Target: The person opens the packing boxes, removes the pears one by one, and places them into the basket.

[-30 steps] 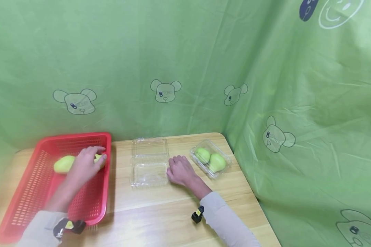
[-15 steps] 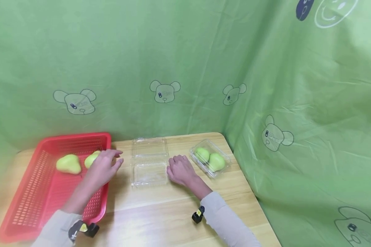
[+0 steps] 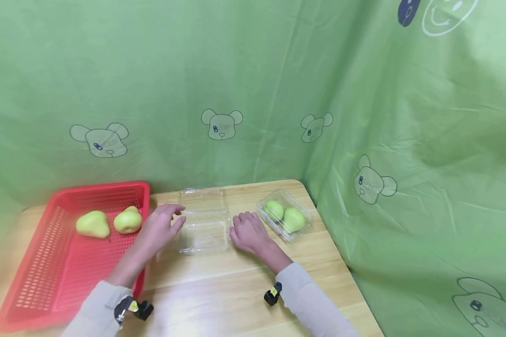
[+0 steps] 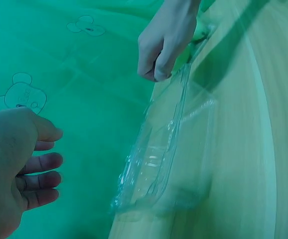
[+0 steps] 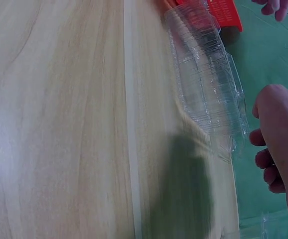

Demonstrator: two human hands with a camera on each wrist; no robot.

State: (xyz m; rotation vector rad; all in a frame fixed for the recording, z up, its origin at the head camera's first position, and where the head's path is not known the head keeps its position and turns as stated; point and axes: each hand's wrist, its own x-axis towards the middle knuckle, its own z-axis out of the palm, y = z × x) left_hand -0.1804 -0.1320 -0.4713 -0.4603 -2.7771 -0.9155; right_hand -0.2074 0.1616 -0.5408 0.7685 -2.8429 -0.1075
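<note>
My left hand reaches over the left side of a clear plastic clamshell box, fingers loosely bent with nothing between them. The box lies with its lid folded back toward the curtain. In the left wrist view, the left hand's fingers hang apart from the box. At the box's right edge is my right hand, its fingers loosely curled. Nothing shows in its grasp in the right wrist view. Two green pears, one on the left and one on the right, lie in a red plastic basket.
A closed clear clamshell box with two green pears sits right of my right hand on the wooden table. A green curtain with bear-face prints hangs behind and along the right side.
My left hand has moved right, out of the red basket and over to the opened box, uncovering the second pear. The right hand has stayed at the box's right edge.
</note>
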